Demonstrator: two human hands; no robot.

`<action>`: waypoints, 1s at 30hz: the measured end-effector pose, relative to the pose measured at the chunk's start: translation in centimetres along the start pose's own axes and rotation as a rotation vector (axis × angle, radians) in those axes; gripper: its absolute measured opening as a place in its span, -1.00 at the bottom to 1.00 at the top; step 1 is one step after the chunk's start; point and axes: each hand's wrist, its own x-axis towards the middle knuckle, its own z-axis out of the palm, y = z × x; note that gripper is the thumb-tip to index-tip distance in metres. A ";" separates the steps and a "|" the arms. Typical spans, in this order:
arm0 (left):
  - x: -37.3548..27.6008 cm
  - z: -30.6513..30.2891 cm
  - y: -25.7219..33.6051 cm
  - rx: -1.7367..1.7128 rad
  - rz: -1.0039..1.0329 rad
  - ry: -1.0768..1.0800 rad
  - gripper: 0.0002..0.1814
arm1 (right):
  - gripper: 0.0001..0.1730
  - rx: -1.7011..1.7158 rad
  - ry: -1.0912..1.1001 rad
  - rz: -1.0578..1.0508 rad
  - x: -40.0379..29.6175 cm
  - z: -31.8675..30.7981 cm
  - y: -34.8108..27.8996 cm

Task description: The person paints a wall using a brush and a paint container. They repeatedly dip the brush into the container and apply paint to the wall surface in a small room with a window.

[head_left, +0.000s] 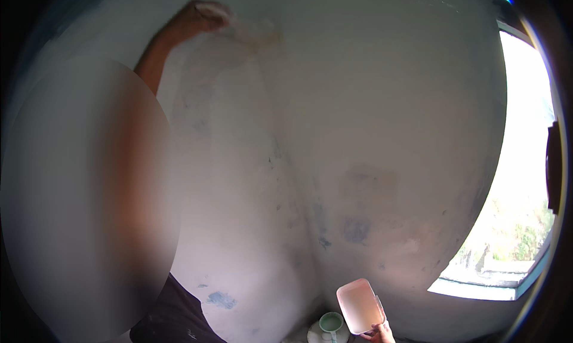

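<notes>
My left hand [210, 17] is raised high at the upper left, its fingers closed on a motion-blurred flat hand tool [257, 35] at the wall [380, 105], near the inner corner. The tool's exact kind cannot be told. Low at the right, my right hand [378, 333] grips the lower corner of a shallow rectangular plastic container [360, 305], pale pinkish white and tilted with its open side in view. Whether its pale inside is bare or coated is unclear. A blurred oval hides much of my left arm.
Below, a green cup or dipper [331, 320] with a handle rests on a round white bucket or lid [317, 334]. Two walls with bluish-grey patches [221, 299] meet at a corner [304, 213]. A bright window opening with a pale blue sill [474, 289] lies to the right.
</notes>
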 end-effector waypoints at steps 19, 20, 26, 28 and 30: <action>4.6 0.5 -5.8 -0.287 0.077 0.418 -0.69 | -0.14 -0.008 0.257 0.016 -2.4 -4.8 0.1; 3.1 0.7 -5.0 -0.268 0.065 0.388 -0.69 | -0.15 -0.022 0.275 0.029 -2.5 -5.0 -0.2; -6.2 3.6 -0.9 -0.135 -0.113 0.199 -0.71 | -0.26 -0.016 0.304 0.062 -2.7 -6.8 -0.1; -9.0 4.6 0.0 -0.141 -0.171 0.121 -0.72 | -0.30 -0.002 0.302 0.062 -2.7 -6.0 -0.7; -10.8 6.4 -0.2 -0.202 -0.159 -0.016 -0.74 | -0.33 0.007 0.317 0.054 -3.0 -5.1 -1.5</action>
